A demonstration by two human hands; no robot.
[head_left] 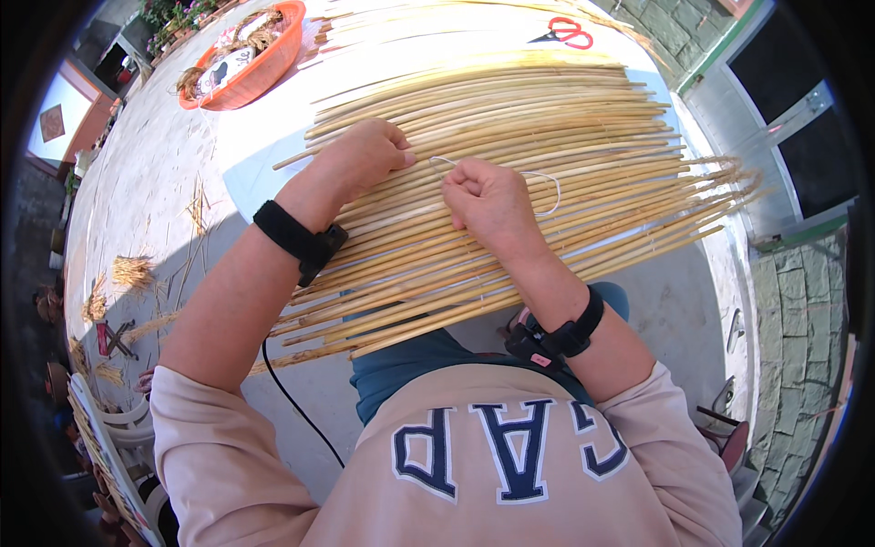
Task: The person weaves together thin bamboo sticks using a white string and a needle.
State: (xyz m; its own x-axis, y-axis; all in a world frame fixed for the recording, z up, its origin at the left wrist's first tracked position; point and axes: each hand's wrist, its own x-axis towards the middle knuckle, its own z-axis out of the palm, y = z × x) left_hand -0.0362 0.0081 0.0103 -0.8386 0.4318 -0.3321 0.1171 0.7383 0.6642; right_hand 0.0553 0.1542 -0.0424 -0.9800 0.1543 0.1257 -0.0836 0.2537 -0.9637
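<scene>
A mat of long yellow reed stalks (592, 173), laid side by side and tied across with thin thread, spans the table and juts past its near edge above my lap. My left hand (360, 157) rests on the stalks left of the middle, fingers closed and thumb against the index finger; what lies between them is hidden. Just to its right, my right hand (492, 202) is curled in a pinch on a white cord (558, 193). One stretch of cord shows between the two hands, and a loose loop curves out to the right over the stalks.
Red-handled scissors (570, 35) lie at the table's far right. An orange basket (264, 77) holding coiled fibre and cloth stands at the far left. Loose stalks cross the far part of the table (246, 173). Straw bundles (132, 271) lie on the ground at left.
</scene>
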